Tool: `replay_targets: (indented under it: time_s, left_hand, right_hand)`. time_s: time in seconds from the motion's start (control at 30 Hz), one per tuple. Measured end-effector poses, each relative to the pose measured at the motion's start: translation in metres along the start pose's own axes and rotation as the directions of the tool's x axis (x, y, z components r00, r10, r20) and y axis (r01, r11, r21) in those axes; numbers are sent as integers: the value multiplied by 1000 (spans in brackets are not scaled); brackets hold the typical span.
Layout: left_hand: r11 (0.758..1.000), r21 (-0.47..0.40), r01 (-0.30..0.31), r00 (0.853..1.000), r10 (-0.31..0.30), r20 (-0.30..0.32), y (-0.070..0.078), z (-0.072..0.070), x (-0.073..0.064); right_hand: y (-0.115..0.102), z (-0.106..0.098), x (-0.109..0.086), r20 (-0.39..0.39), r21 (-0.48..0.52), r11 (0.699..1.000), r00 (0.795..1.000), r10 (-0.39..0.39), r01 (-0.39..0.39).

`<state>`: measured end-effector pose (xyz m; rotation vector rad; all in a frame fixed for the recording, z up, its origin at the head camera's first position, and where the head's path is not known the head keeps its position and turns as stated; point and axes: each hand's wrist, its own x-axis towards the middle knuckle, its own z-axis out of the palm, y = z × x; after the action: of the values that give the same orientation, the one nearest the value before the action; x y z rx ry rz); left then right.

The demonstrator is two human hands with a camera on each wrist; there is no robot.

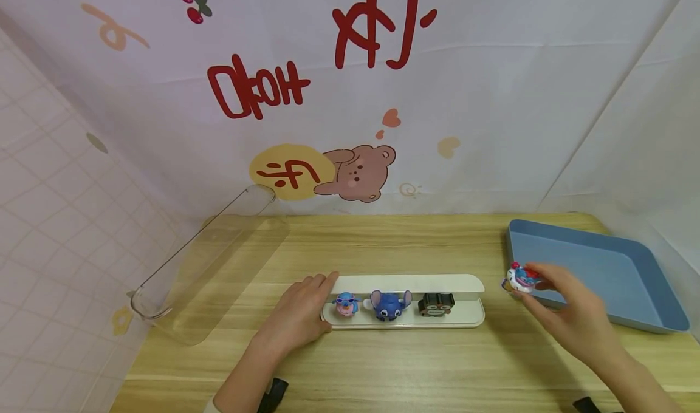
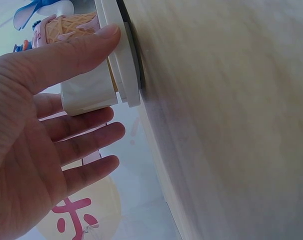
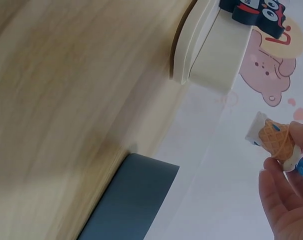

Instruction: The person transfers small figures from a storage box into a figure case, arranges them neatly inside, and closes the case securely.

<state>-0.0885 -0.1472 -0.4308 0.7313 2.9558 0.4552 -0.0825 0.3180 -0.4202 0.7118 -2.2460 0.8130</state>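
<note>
While the right hand [image 1: 574,317] pinches a figurine [image 1: 521,279], tabletop [image 1: 404,361] separates stand [image 1: 404,283] and tray [image 1: 596,264].

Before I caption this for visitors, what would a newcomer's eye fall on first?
Probably the red characters on the white backdrop. Below, three small toys sit in a row on a white stand, the left hand holding one end. The right hand holds another toy near the blue tray.

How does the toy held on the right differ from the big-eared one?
The held toy is in the right grip, while the eared toy sits on the white stand. The held toy mixes white, red, blue and tan; the eared toy is mostly blue. Both show blue.
</note>
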Motion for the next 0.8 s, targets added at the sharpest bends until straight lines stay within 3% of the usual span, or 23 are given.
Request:
replay_targets:
  time_s: [0.23,0.8]
  left_hand:
    - [1000,-3,-2,1000,2,-1,0,0,0]
    - [1000,8,-2,1000,2,3,1,-1,-1]
  right_hand:
    - [-2,7,-2,20,2,998,997,-68,68]
    - [-10,27,-8,82,52,992,989,-123,119]
